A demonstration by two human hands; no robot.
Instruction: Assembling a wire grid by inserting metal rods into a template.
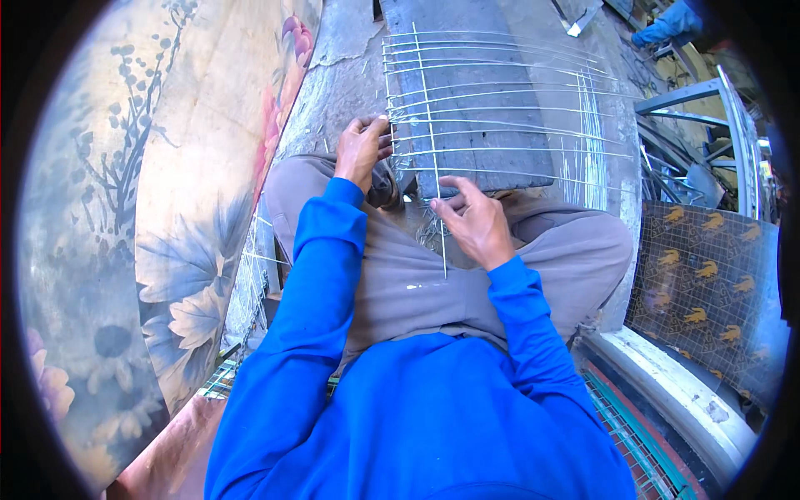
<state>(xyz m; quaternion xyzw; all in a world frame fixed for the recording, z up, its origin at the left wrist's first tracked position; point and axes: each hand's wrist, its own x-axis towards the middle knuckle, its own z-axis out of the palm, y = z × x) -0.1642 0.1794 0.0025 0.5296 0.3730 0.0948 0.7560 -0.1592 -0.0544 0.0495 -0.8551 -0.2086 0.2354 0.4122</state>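
Two bare hands, both mine, are at a wire grid (pixel 492 109). The grid is located in front of my crossed legs, mainly over a dark board (pixel 492 171); its crosswise rods run past the board's right edge.

Left hand (pixel 360 152): thumb and fingers closed, pinching the side rod (pixel 386 71) at the grid's left edge. Short wire ends show at that spot, too small to tell apart.

Right hand (pixel 473 218): forefinger extended and bent, other fingers curled, thumb tip touching the long rod (pixel 426 92) near its lower end. I cannot tell whether a finger closes on it from beneath. This rod crosses the others, and its near tip lies over my grey trousers (pixel 400 312).

Surroundings: pale strands (pixel 592 137) lie beneath the right ends of the crosswise rods. Floral-printed sheets (pixel 196 208) stand along my left. To my right, a metal frame (pixel 732 125) is noted beyond a dark sheet with yellow figures (pixel 696 287). My sleeves (pixel 308 283) are blue.
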